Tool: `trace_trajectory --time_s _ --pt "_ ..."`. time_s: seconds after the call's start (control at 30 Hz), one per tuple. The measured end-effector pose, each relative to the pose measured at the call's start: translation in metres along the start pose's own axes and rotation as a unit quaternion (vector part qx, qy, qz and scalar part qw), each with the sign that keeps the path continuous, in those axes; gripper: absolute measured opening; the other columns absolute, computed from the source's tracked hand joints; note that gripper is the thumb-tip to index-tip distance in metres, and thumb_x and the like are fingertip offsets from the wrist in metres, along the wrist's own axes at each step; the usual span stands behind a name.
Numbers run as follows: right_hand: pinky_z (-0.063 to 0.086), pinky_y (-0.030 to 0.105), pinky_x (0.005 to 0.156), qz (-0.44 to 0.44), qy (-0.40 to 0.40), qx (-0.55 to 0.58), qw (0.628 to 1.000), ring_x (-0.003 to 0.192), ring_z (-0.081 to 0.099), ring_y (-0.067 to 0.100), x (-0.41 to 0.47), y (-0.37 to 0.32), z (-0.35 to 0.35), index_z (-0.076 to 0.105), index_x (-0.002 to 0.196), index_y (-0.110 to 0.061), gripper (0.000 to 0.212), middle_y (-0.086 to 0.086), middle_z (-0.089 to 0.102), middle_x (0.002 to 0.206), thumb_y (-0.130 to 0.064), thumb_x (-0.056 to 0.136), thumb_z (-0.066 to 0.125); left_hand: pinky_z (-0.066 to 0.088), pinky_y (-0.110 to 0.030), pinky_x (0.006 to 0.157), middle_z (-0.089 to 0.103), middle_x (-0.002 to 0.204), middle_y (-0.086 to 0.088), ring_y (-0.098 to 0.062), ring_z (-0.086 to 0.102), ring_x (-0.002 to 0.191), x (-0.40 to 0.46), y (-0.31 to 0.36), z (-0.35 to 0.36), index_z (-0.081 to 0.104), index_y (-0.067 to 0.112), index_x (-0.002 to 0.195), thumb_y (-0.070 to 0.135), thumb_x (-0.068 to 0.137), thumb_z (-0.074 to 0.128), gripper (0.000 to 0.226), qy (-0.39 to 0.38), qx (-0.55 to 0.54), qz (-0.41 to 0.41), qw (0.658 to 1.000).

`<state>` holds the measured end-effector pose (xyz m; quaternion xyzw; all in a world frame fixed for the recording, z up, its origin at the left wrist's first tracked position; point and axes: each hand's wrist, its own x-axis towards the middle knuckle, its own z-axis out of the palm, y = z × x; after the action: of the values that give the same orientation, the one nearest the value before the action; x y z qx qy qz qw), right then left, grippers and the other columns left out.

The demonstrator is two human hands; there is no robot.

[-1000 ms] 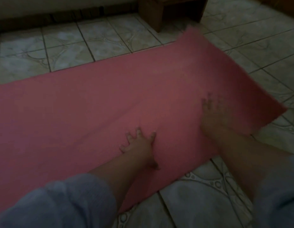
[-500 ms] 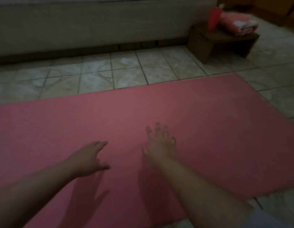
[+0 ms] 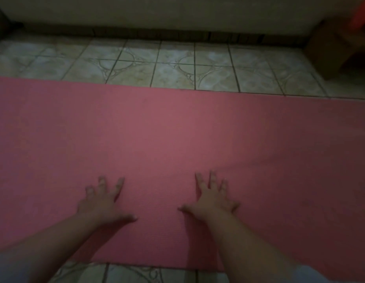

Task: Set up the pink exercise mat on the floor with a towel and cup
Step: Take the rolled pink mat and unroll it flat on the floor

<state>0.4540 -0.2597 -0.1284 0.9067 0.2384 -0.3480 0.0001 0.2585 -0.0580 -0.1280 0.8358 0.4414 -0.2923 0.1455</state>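
Neither grip holds anything: the left hand (image 3: 103, 203) and the right hand (image 3: 212, 198) both lie flat on the pink mat (image 3: 177, 139), fingers spread wide, side by side but apart. The mat lies spread out on the tiled floor (image 3: 173, 68). A wooden stool (image 3: 328, 50) stands at the far right.

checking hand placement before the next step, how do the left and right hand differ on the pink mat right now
The left hand lies left of the pink foam exercise mat's middle, thumb pointing right; the right hand lies right of it, thumb pointing left. The right hand reaches slightly farther up the mat than the left. Both lie palm down, fingers spread, flat on the mat, holding nothing.
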Motion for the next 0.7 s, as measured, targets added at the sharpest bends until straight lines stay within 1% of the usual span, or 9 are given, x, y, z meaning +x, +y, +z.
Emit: trace_trajectory --time_s 0.1,0.27,0.43,0.6,0.7 --pt "0.006 0.077 0.101 -0.003 0.004 0.016 1.000 0.145 -0.021 0.023 0.002 0.008 -0.003 -0.013 0.140 -0.057 0.118 -0.020 -0.032 0.152 -0.082 0.053 0.062 0.019 -0.059 0.113 -0.026 0.155 -0.011 -0.050 -0.007 0.141 0.003 0.000 0.000 -0.022 0.049 0.138 0.096 0.032 0.049 0.136 -0.001 -0.002 0.004 1.000" --pt "0.008 0.076 0.101 -0.009 0.021 0.002 1.000 0.145 -0.019 0.016 0.005 0.029 -0.005 -0.014 0.138 -0.059 0.116 -0.026 -0.028 0.152 -0.086 0.051 0.058 0.017 -0.058 0.114 -0.025 0.155 -0.014 -0.052 -0.008 0.139 0.004 0.002 0.000 -0.022 0.045 0.140 0.093 0.040 0.052 0.134 -0.017 0.011 0.007 1.000" --pt "0.008 0.076 0.101 -0.019 0.024 0.001 1.000 0.146 -0.018 0.016 0.006 0.037 -0.004 -0.014 0.138 -0.059 0.115 -0.027 -0.028 0.151 -0.088 0.051 0.055 0.015 -0.058 0.114 -0.025 0.155 -0.015 -0.053 -0.007 0.139 0.004 0.009 -0.001 -0.022 0.042 0.141 0.092 0.042 0.053 0.133 -0.022 0.017 0.003 1.000" --pt "0.011 0.075 0.103 -0.017 0.030 -0.008 0.999 0.146 -0.016 0.015 0.010 0.057 -0.014 -0.013 0.139 -0.059 0.114 -0.027 -0.025 0.153 -0.088 0.052 0.055 0.016 -0.059 0.114 -0.024 0.155 -0.015 -0.054 -0.004 0.139 -0.001 0.034 0.005 -0.020 0.041 0.143 0.092 0.044 0.051 0.132 -0.022 0.022 0.011 0.999" --pt "0.015 0.073 0.104 -0.010 0.033 -0.015 0.999 0.147 -0.014 0.015 0.012 0.076 -0.020 -0.013 0.138 -0.061 0.115 -0.028 -0.024 0.153 -0.090 0.049 0.053 0.015 -0.061 0.113 -0.025 0.155 -0.012 -0.055 -0.006 0.138 -0.005 0.051 0.008 -0.018 0.046 0.142 0.091 0.042 0.053 0.131 -0.029 0.015 0.024 0.999"
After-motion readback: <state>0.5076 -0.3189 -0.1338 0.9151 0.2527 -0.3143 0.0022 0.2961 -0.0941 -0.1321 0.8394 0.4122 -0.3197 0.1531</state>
